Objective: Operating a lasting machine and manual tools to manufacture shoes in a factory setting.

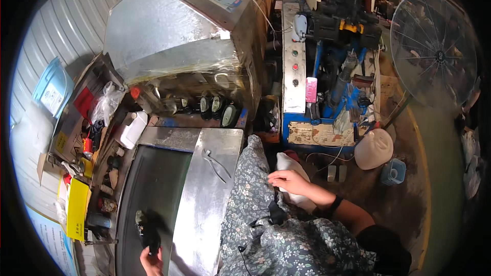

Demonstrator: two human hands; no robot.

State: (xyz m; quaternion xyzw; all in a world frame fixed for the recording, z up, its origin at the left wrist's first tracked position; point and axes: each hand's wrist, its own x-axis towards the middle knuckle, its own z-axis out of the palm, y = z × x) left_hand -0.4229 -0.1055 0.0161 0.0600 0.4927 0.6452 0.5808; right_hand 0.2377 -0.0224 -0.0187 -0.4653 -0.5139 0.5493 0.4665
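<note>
At the lower left, my left hand (152, 262) has its fingers closed on the near end of a black shoe (149, 236). The shoe has a pale greenish top part and lies over a dark conveyor belt (162, 181). My right hand (289, 180) is over my lap, beside the dark flowered apron (250, 194), with its fingers loosely stretched and nothing seen in them. Between the belt and my lap, metal pincers (217, 165) rest on a bare metal plate (197, 225).
Beyond the belt stands a metal-hooded machine (174, 30), with several dark shoes (217, 106) under its edge. A cluttered shelf (105, 174) lines the left. To the right are a blue-framed machine (332, 71), a white jug (374, 149), a blue tub (393, 172) and a large fan (434, 53).
</note>
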